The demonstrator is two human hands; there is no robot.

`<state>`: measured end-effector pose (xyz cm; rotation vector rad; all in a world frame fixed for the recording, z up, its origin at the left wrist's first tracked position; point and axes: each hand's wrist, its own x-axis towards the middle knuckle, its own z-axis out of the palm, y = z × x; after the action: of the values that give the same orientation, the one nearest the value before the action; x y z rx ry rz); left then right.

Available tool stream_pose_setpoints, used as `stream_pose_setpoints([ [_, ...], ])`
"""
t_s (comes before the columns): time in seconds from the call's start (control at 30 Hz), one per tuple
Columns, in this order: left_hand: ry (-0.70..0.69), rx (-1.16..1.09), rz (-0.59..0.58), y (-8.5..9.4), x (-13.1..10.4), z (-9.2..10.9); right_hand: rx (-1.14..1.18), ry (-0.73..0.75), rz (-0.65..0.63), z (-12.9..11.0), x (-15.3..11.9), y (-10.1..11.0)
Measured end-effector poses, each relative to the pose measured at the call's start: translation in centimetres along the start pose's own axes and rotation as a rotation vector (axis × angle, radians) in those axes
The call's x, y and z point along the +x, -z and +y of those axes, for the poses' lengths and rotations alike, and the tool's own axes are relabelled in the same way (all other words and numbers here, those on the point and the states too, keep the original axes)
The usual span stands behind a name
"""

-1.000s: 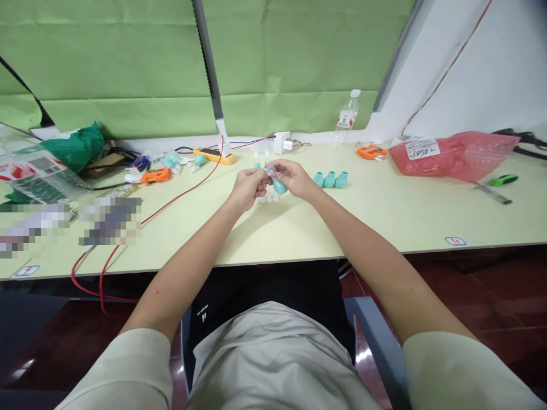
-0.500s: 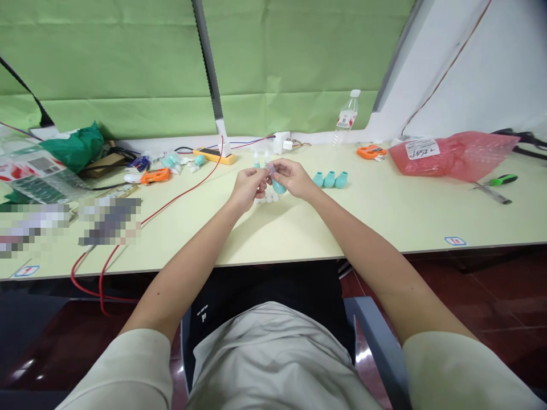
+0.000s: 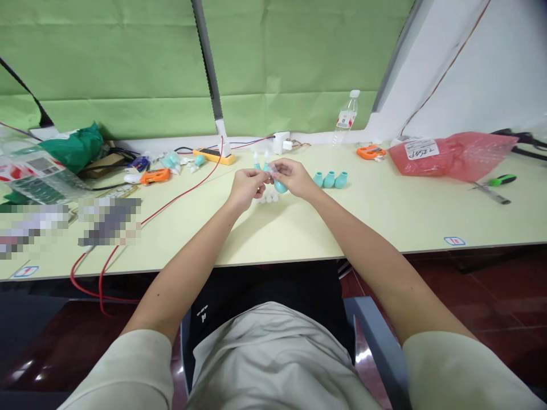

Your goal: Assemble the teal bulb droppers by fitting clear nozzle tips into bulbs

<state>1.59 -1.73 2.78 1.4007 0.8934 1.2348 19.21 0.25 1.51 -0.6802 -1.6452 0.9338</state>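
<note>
Over the middle of the table, my right hand (image 3: pixel 296 177) is closed on a teal squeeze bulb (image 3: pixel 280 187) with a translucent piece at its neck. My left hand (image 3: pixel 245 188) touches near that neck, its thumb and fingertips pinched together. What sits between the left fingertips is too small and covered to make out. Just behind the hands stand two teal bulbs with white pointed tips (image 3: pixel 256 160), partly hidden. Several small white pieces (image 3: pixel 269 197) lie below the hands. To the right, three open-necked teal bulbs (image 3: pixel 329 180) stand in a row.
A yellow multimeter (image 3: pixel 213 156), an orange-handled tool (image 3: pixel 156 176) and red cables lie left. Toward the back right are a clear bottle (image 3: pixel 347 117) and another orange tool (image 3: pixel 371 152). A pink bubble-wrap bag (image 3: pixel 453 155) and a green-handled screwdriver (image 3: pixel 503 180) lie far right.
Both hands stay in nearly the same place, with only a slight shift of the left fingers at the bulb's neck. The things on the table have not moved.
</note>
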Motion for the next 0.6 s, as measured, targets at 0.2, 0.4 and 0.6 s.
stream_pose_setpoints([
  [0.2,0.021,0.041,0.044,-0.2,-0.2,0.3,0.029,-0.036,-0.012,-0.2,0.0,-0.1],
  [0.4,-0.007,0.025,0.027,-0.4,-0.2,0.0,0.098,-0.121,0.011,-0.8,0.0,-0.5],
  [0.6,-0.004,0.018,0.066,-0.2,0.2,0.0,0.19,-0.198,0.107,-1.6,0.1,0.1],
])
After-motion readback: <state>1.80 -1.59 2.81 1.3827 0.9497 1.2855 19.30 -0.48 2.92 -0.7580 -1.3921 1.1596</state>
